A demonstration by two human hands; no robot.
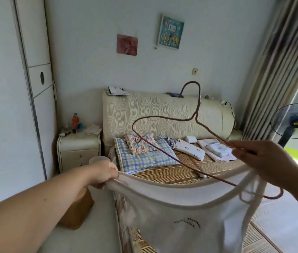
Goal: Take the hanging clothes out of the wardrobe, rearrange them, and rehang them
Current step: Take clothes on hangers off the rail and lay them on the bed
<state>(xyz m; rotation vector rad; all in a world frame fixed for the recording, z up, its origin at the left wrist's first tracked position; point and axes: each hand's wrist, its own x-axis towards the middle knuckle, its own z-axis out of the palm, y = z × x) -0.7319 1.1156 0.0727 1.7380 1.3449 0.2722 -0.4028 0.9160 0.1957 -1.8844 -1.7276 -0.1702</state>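
The left hand (pixel 106 173) is curled tight round the left edge of a white top's (pixel 181 225) neckline, knuckles up, with the bare forearm reaching in from the lower left corner. The right hand (pixel 261 161) comes in from the right, palm turned down, its thumb and fingertips pinching one sloping arm of a reddish wire hanger (pixel 198 101). The top's right strap hangs just under this hand, though I cannot tell whether the fingers grip it as well. The top is stretched between both hands in the air, neckline sagging in a curve, small dark lettering on its front. The hanger is tilted, hook up and its long bar slanting down to the strap. Behind lies a bed (pixel 162 173) with a woven mat, a checked pillow (pixel 144 161), folded cloths and a cream padded headboard (pixel 153 106). A nightstand (pixel 78 148) and white wardrobe (pixel 4 106) stand at left, a striped curtain (pixel 275 70) and fan (pixel 290 123) at right.
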